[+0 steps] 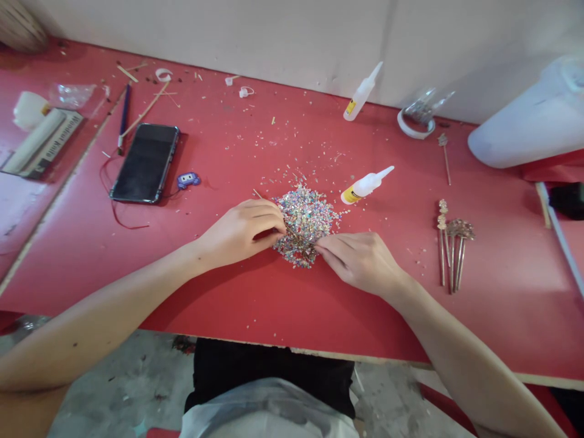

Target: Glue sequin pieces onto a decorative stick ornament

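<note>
A heap of small shiny sequins lies on the red table. My left hand is closed at the heap's left side around a thin hairpin, whose stick end pokes out behind the fingers. The hairpin's brownish-gold ornate head rests low among the sequins, partly hidden. My right hand pinches at the right side of this head; exactly what its fingertips grip is hard to see. Just behind the heap lies a white glue bottle with a yellow label.
Several gold hairpins lie to the right, with a single one farther back. A second glue bottle and a white ring are near the wall. At left lie a phone, a brush and a knife packet.
</note>
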{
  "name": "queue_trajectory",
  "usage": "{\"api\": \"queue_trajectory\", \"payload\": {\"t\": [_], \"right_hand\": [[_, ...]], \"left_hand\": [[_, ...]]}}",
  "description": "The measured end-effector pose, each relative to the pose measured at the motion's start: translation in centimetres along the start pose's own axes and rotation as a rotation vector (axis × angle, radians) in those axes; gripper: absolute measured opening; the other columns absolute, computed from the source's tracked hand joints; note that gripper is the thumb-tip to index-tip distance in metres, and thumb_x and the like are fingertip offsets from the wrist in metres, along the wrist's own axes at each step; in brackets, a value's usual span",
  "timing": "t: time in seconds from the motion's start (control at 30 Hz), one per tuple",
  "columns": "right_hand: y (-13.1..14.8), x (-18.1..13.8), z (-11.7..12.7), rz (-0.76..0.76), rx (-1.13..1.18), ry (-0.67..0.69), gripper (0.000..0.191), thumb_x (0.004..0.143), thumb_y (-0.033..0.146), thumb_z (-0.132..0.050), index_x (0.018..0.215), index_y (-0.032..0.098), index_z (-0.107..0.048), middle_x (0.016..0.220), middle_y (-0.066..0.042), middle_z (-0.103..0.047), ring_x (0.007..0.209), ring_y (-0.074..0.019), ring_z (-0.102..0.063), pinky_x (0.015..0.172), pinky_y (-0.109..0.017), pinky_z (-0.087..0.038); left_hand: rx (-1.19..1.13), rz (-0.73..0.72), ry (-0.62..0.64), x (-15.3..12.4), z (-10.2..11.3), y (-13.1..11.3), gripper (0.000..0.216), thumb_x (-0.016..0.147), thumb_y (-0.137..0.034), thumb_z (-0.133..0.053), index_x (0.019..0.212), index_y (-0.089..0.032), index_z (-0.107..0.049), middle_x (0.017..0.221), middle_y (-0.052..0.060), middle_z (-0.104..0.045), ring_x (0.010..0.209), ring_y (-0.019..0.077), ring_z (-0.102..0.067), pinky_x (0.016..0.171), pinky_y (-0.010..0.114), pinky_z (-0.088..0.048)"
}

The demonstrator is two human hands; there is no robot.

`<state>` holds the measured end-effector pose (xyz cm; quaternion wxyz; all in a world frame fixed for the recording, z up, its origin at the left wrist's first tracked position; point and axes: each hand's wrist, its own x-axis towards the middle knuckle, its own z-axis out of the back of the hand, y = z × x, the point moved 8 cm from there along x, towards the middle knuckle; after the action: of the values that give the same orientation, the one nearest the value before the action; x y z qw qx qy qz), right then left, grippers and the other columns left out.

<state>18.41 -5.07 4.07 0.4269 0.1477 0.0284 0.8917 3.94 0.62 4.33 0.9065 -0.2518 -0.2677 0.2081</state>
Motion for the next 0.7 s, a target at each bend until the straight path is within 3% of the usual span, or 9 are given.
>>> {"api": "queue_trajectory", "payload": {"t": [0.4, 0.5, 0.7], "right_hand": [[-1.6, -0.2, 1.2, -0.177, 0.019, -0.145, 0.015, 0.095, 0.023, -0.052, 0.085, 0.019, -0.064, 0.061, 0.003, -0.066, 0.050, -0.0090, -0.057, 0.049, -0.022, -0.033], [-2.4, -0.3, 1.2, -0.252, 0.066, -0.165, 0.010, 0.093, 0.025, -0.057, 0.096, 0.020, -0.065, 0.069, 0.002, -0.071, 0.057, -0.0099, -0.063, 0.052, -0.020, -0.039], [-2.6, -0.3, 1.1, -0.247, 0.135, -0.140, 0.028, 0.097, 0.020, -0.048, 0.121, 0.023, -0.061, 0.095, -0.003, -0.076, 0.070, -0.0121, -0.069, 0.061, -0.022, -0.047]], "left_hand": [[0.008, -0.013, -0.001, 0.1, 0.1, -0.2, 0.012, 0.094, -0.021, -0.054, 0.089, -0.017, -0.064, 0.093, 0.006, -0.071, 0.096, 0.0170, -0.065, 0.093, 0.034, -0.050], [0.017, -0.025, -0.005, 0.1, 0.2, -0.4, 0.010, 0.094, -0.020, -0.055, 0.089, -0.017, -0.064, 0.093, 0.005, -0.071, 0.096, 0.0171, -0.065, 0.093, 0.034, -0.049], [0.033, -0.037, -0.010, 0.1, 0.3, -0.6, 0.008, 0.093, -0.019, -0.056, 0.089, -0.017, -0.063, 0.093, 0.005, -0.071, 0.096, 0.0171, -0.065, 0.094, 0.034, -0.049]]}}
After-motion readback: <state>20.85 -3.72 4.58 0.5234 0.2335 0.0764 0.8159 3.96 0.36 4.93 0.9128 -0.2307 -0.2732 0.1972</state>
